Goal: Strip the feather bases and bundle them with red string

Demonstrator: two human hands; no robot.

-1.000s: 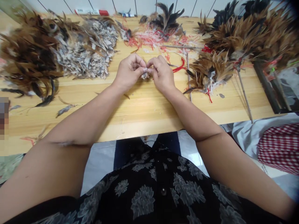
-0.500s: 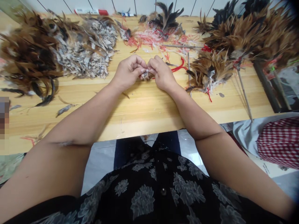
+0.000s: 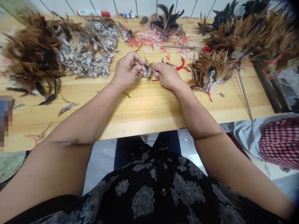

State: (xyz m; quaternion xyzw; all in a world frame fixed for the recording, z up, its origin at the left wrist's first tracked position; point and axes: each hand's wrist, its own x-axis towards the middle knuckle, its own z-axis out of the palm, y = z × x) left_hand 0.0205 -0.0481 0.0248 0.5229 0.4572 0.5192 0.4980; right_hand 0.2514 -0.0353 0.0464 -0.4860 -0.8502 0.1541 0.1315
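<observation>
Above the middle of the wooden table, my left hand (image 3: 129, 71) pinches a small bunch of feathers (image 3: 147, 72) between thumb and fingers. The bunch shows pale quill ends toward me and dark and brown parts behind. Just right of it, my right hand (image 3: 168, 75) is closed, its fingertips pressed together at the brown edge of the bunch. Its fingers partly hide what they grip. A piece of red string (image 3: 183, 65) lies on the table beyond the right hand, beside a thin dark feather.
Brown feathers (image 3: 30, 53) and grey-white feathers (image 3: 86, 51) are heaped left. Feather dusters (image 3: 233, 37) and a feather bundle (image 3: 207, 70) lie right; one stick (image 3: 245, 93) overhangs the table edge. Pink and white shreds (image 3: 154, 39) and a marker (image 3: 93, 13) lie at the back.
My right hand has moved slightly right, away from my left hand, and its fingers have rolled over. More of the feather bunch now shows between the hands. The view has shifted slightly.
</observation>
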